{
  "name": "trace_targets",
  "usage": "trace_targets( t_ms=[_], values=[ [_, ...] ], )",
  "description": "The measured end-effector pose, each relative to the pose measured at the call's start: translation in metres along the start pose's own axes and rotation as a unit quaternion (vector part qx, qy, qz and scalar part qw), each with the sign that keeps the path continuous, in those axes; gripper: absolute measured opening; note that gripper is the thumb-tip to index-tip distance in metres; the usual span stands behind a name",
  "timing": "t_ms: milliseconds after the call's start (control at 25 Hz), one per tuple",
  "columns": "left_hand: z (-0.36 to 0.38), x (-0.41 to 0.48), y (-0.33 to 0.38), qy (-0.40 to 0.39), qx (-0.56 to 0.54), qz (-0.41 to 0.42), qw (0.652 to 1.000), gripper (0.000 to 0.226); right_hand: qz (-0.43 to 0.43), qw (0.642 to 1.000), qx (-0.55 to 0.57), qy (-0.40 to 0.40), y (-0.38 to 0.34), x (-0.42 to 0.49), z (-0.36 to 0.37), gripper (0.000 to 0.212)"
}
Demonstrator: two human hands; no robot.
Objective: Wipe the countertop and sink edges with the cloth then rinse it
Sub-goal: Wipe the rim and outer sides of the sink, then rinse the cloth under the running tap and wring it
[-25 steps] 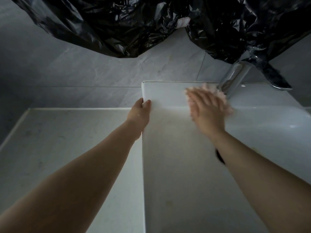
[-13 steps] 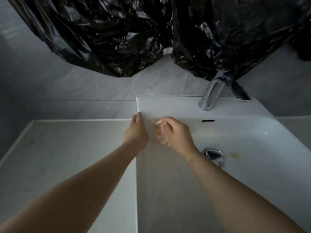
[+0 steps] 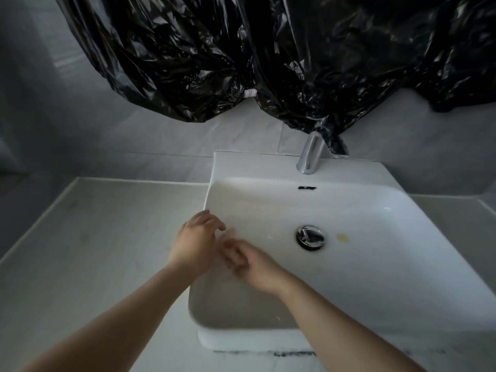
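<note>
A white rectangular sink sits on a pale countertop. My left hand rests on the sink's left rim with its fingers spread and nothing in it. Just to its right, inside the basin against the left wall, my right hand is blurred, its fingers curled around a small pale pink cloth. Only a sliver of the cloth shows past the fingers. No water runs from the chrome faucet at the back rim.
The basin holds a chrome drain and a small yellow stain to its right. Crumpled black plastic sheeting hangs over the grey tiled wall and reaches down to the faucet. The countertop continues to the right of the sink.
My right hand came from the back rim by the faucet, down along the sink's left side toward me. My left hand slid nearer along the left rim. The view pulled back.
</note>
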State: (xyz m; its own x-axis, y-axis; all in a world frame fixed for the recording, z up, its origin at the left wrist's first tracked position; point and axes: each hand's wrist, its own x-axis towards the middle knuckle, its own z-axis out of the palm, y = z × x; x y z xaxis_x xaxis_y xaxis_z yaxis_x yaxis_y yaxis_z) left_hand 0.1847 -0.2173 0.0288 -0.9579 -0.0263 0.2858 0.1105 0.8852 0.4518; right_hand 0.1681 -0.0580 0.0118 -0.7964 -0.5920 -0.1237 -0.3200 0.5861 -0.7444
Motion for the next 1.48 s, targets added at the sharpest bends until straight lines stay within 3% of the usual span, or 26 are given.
trace_targets(
  t_ms=[120, 240, 320, 400, 480, 600, 680, 760, 920, 1000, 1080, 1160, 1240, 1320, 1400, 1480],
  values=[
    [0.002, -0.007, 0.008, -0.025, 0.061, -0.033, 0.997, 0.041, -0.079, 0.984, -0.097, -0.130, 0.006, -0.009, 0.004, 0.042],
    [0.006, -0.008, 0.028, -0.032, 0.096, 0.000, 0.995, 0.042, -0.047, 0.981, -0.121, -0.143, 0.015, -0.032, -0.031, 0.036],
    [0.015, -0.004, 0.044, -0.043, 0.070, 0.022, 0.996, 0.039, 0.020, 0.991, -0.121, -0.046, 0.030, -0.045, -0.054, 0.035],
    [0.029, 0.003, 0.067, -0.077, 0.038, 0.000, 0.996, 0.033, 0.066, 0.995, -0.041, 0.064, 0.046, -0.059, -0.072, 0.033],
    [0.044, 0.008, 0.083, -0.101, 0.014, -0.023, 0.995, 0.029, 0.094, 0.982, 0.002, 0.165, 0.061, -0.066, -0.091, 0.028],
    [0.071, 0.013, 0.101, -0.122, -0.009, -0.028, 0.992, 0.026, 0.095, 0.944, -0.035, 0.313, 0.092, -0.079, -0.126, 0.024],
    [0.081, 0.015, 0.105, -0.117, -0.019, -0.042, 0.992, 0.027, 0.095, 0.929, -0.045, 0.354, 0.116, -0.082, -0.145, 0.031],
    [0.087, 0.014, 0.102, -0.106, -0.019, -0.054, 0.993, 0.028, 0.145, 0.939, -0.053, 0.307, 0.140, -0.075, -0.157, 0.042],
    [0.094, 0.011, 0.090, -0.102, -0.014, -0.063, 0.993, 0.027, 0.216, 0.962, -0.141, 0.087, 0.157, -0.052, -0.148, 0.065],
    [0.095, 0.014, 0.087, -0.079, -0.028, -0.083, 0.993, 0.027, 0.189, 0.960, -0.172, 0.114, 0.148, -0.049, -0.141, 0.055],
    [0.096, 0.016, 0.086, -0.067, -0.035, -0.106, 0.991, 0.025, 0.140, 0.961, -0.198, 0.137, 0.134, -0.052, -0.133, 0.032],
    [0.098, 0.017, 0.086, -0.070, -0.028, -0.110, 0.991, 0.023, 0.170, 0.959, -0.204, 0.095, 0.121, -0.058, -0.129, 0.017],
    [0.099, 0.018, 0.087, -0.076, -0.027, -0.111, 0.991, 0.023, 0.206, 0.969, -0.137, 0.015, 0.109, -0.062, -0.122, 0.013],
    [0.098, 0.018, 0.089, -0.077, -0.032, -0.112, 0.990, 0.023, 0.180, 0.982, -0.048, -0.031, 0.094, -0.063, -0.115, 0.013],
    [0.092, 0.021, 0.095, -0.043, -0.061, -0.119, 0.990, 0.024, 0.169, 0.980, 0.097, 0.032, 0.079, -0.060, -0.120, 0.023],
    [0.075, 0.036, 0.113, 0.016, -0.140, -0.157, 0.977, 0.020, 0.178, 0.918, 0.313, 0.169, 0.064, -0.052, -0.137, 0.026]
  ],
)
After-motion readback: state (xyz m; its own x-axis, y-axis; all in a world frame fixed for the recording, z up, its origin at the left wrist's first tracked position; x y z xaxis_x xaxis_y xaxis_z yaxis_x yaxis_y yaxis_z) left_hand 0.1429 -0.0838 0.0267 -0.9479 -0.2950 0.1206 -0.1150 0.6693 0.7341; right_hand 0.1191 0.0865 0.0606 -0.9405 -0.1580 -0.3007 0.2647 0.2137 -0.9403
